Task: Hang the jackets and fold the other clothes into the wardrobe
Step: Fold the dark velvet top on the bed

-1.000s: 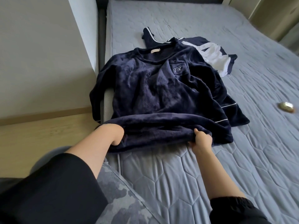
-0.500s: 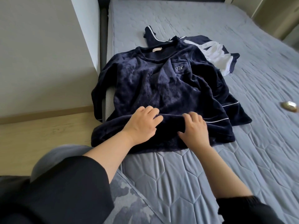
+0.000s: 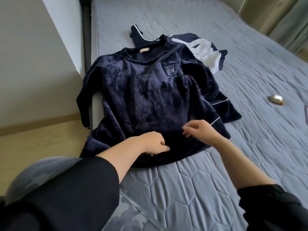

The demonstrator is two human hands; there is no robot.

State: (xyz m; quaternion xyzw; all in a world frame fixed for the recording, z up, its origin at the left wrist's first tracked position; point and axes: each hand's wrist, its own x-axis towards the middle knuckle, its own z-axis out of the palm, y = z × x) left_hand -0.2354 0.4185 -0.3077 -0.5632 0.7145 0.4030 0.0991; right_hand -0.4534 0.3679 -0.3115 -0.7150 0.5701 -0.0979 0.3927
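The bed (image 3: 183,189) fills most of the view, its grey quilted cover bare at the near end. A dark blue velvety top (image 3: 141,97) lies front-up across the bed's left side, neck away from the person. Its left sleeve hangs over the bed's edge toward the floor (image 3: 33,140). A second garment (image 3: 205,52), dark blue and white, lies partly under the top's far shoulder.

Both hands are at the near hem. The left hand (image 3: 150,144) has its fingers curled down into the turned-up hem and seems to pinch the cloth, though blur hides the exact hold. The right hand (image 3: 201,132) is just above the cloth, fingers loosely spread and holding nothing. A small gold object (image 3: 276,100) lies well apart to the right.

The folding looks barely begun. The hanging sleeve could drag the top sideways off the bed once the body is lifted. The soft pile may slide, letting a fold fall open. The garment underneath could get caught up in the fold if the far shoulder is gathered without separating them.
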